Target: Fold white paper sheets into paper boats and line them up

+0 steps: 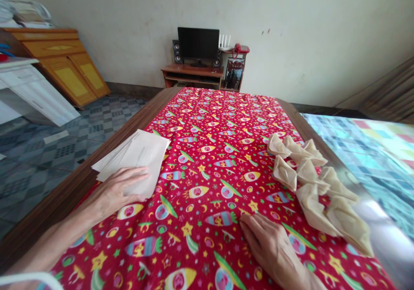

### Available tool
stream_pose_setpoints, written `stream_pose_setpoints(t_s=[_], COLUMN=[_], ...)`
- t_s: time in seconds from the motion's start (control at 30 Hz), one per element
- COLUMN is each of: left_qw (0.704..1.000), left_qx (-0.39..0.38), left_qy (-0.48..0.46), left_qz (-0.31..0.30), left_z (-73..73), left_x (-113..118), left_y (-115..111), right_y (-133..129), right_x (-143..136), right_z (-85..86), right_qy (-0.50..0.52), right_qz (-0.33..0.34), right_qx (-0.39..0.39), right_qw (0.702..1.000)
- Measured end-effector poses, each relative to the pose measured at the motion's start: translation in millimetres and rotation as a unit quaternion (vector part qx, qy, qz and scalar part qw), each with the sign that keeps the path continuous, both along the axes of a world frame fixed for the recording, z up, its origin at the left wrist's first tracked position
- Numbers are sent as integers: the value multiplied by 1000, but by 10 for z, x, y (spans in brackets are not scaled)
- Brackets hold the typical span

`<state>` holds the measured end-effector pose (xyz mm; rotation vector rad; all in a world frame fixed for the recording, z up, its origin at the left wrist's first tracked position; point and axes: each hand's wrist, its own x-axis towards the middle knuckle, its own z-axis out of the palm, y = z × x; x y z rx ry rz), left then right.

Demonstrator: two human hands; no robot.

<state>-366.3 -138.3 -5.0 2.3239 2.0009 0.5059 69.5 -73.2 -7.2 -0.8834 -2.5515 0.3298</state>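
Note:
Several flat cream paper sheets [139,152] lie fanned in a stack on the left of the red patterned cloth [207,152]. My left hand [119,191] rests on the near part of this stack, its fingers apart and pointing right. On the bare cloth at the lower right, my right hand [268,242] lies palm down with its fingers close together and bent a little, and nothing shows in it. Several folded cream paper shapes [310,173] with pointed ends sit in loose rows to the right, beyond and beside my right hand.
The cloth covers a long table with a brown wooden edge [129,122]. Past its far end stands a desk [190,69] with a monitor [198,43], speakers and a red telephone [241,48]. A bed [365,152] is at the right, cabinets [64,66] at the left.

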Motion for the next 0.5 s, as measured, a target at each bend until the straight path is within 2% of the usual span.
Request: stream_pose_setpoints(t_s=[0.3, 0.5], left_qw=[997, 988], left_qx=[-8, -36], left_qy=[-70, -133], left_qz=[25, 77], left_z=[35, 82], left_x=[22, 103], left_y=[5, -5], right_y=[5, 10], right_x=[-2, -8], right_z=[-18, -19], right_qy=[11, 19], right_qz=[-1, 2], right_qx=[-5, -9], right_qw=[1000, 1000])
